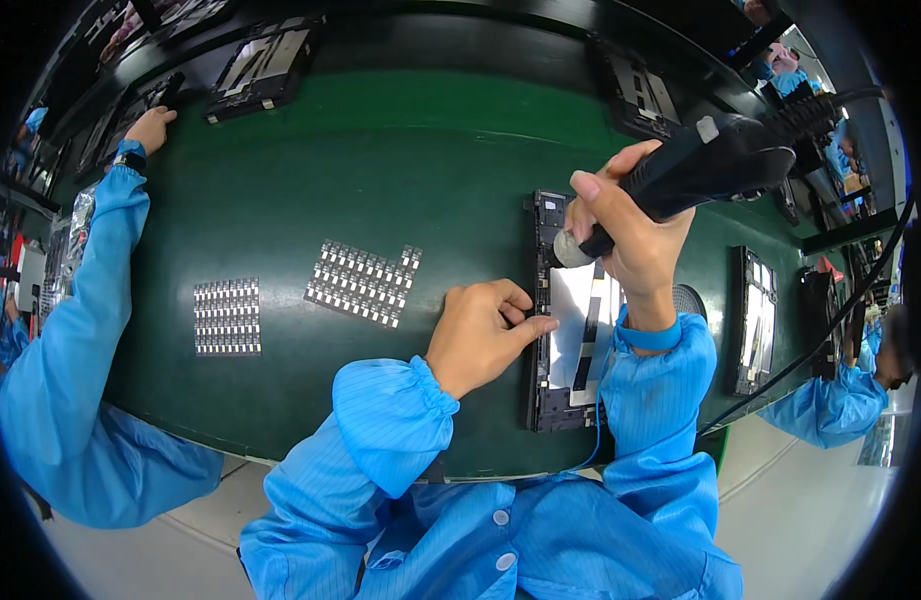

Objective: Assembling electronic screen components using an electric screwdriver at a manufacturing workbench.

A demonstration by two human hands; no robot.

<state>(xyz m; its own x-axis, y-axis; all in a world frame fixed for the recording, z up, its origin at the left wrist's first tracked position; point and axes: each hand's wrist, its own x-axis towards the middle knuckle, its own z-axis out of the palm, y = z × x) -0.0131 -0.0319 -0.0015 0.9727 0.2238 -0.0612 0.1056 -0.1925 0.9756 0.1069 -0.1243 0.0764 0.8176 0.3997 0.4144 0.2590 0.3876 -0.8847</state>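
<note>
By the device's edge, hands; sheets lie clear.

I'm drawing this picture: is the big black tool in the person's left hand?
No, the right hand grips the black tool, while the left hand is at the left edge of the dark-framed panel.

Electronics assembly line in a factory workshop. A green-topped bench runs across the view, with a black shelf at 12 o'clock. Similar flat, dark-framed units recur at 11 o'clock, 1 o'clock and 3 o'clock; another unit lies just right of centre. Sheets of small parts are at 9 o'clock, a corded black hand tool at 2. Matching blue work garments clothe the wearer and co-workers at 9 and between 3 and 4.
</note>
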